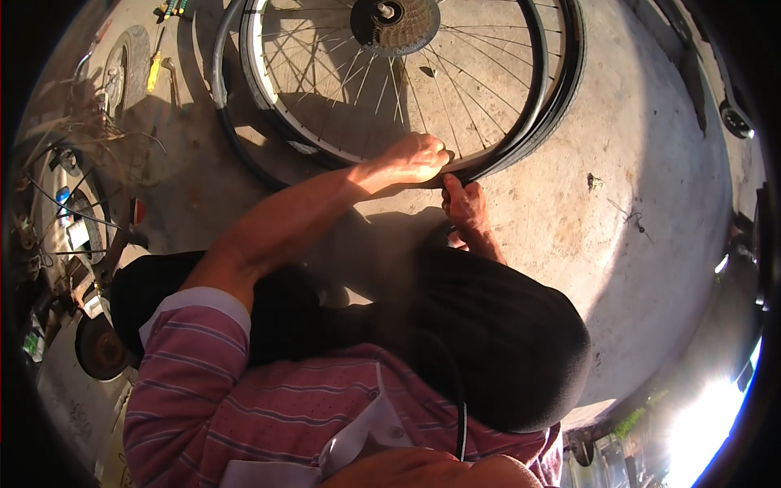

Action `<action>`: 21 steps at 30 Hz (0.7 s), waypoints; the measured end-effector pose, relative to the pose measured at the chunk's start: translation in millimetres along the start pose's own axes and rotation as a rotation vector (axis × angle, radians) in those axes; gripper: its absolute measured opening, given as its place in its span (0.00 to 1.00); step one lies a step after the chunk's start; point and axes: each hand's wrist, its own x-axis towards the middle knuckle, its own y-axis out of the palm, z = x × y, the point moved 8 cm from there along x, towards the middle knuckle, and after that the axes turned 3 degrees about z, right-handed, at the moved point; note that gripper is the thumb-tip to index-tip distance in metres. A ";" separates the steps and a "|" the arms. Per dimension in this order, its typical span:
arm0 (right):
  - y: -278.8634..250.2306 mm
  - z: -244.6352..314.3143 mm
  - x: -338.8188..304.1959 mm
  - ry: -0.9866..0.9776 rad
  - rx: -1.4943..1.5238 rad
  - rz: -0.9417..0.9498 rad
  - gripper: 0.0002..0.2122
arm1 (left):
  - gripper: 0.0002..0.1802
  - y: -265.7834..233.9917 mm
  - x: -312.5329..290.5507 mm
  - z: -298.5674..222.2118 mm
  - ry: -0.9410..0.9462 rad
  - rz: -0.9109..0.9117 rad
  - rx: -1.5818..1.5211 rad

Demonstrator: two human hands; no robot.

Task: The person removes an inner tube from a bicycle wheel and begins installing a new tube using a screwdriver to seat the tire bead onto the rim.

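A bicycle wheel (382, 110) with thin spokes and a rear cassette (396, 23) lies at the top of the view. A black tire (561, 89) is around its rim, and a black inner tube (221, 93) loops loosely past the left side. My left hand (411, 160) is closed at the near edge of the rim, with the fingers curled over the tire side. Just right of it, my right hand (466, 203) is closed, thumb and fingers pinching the tire from the near side. Exactly how tube and tire sit under the fingers is hidden.
A yellow-handled screwdriver (154, 73) and a wrench (172, 80) lie on the concrete floor (643, 163) at the far left. Wheels, bicycle parts and loose wires (61, 130) crowd the left side. My bent knees (521, 350) are close below the wheel. Bright sunlight strikes the lower right.
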 end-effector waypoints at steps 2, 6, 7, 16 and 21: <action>-3.1 -0.2 5.3 -0.002 -0.013 0.004 0.24 | 0.12 -6.8 -1.7 -0.6 0.031 -0.031 -0.039; -3.3 0.7 5.6 -0.075 0.008 0.066 0.24 | 0.12 -10.3 -3.5 4.9 -0.031 -0.017 -0.251; -3.0 2.0 1.8 -0.071 0.005 0.064 0.25 | 0.12 -5.7 -3.8 8.4 -0.068 0.022 -0.305; 3.2 17.3 -8.3 -0.021 -0.031 -0.015 0.19 | 0.10 -4.2 1.0 -2.1 -0.011 -0.063 -0.002; 3.9 13.0 -5.0 0.030 0.123 0.031 0.17 | 0.10 -13.7 -1.5 -1.9 0.001 -0.110 -0.113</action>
